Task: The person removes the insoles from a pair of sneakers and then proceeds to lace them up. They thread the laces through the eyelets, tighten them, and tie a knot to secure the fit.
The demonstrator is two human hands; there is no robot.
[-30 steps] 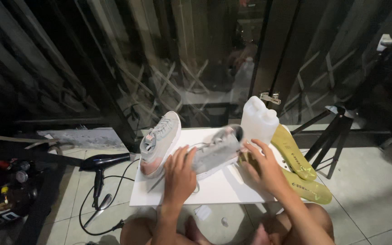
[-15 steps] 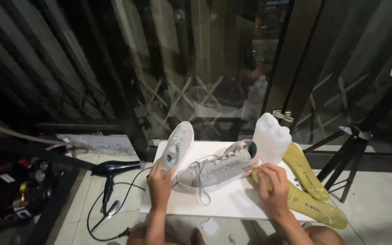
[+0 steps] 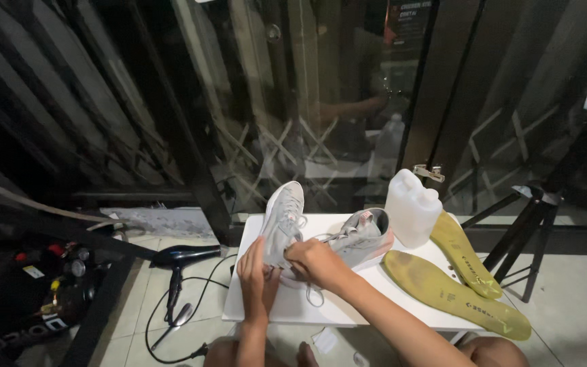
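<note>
Two grey sneakers on a white board (image 3: 375, 299), seen from the head camera.

Upright sneaker (image 3: 282, 221): stands on its heel at the board's 10 o'clock corner, toe up, sole toward the glass door (image 3: 293, 102). Left hand (image 3: 255, 272) lies flat against its lower part, fingers together and pointing up; whether it actually grips cannot be told.

Second sneaker (image 3: 361, 238): lies on its side at board centre, opening toward 1 o'clock, pink lining showing. Right hand (image 3: 315, 261) sits between the two shoes, fingers curled and pressed together at the white laces (image 3: 314, 293), which loop down onto the board at 6 o'clock of the hand.

Jug (image 3: 412, 207): white plastic, upright, at 2 o'clock of the second sneaker, just beside it.

Insoles (image 3: 456, 292): two, yellow, at 3 to 4 o'clock, overhanging the board edge.

Hairdryer (image 3: 185, 257): black, on the tile floor at 9 o'clock of the board, cord trailing toward 6.

Tripod (image 3: 531, 217): black, at far 3 o'clock.
</note>
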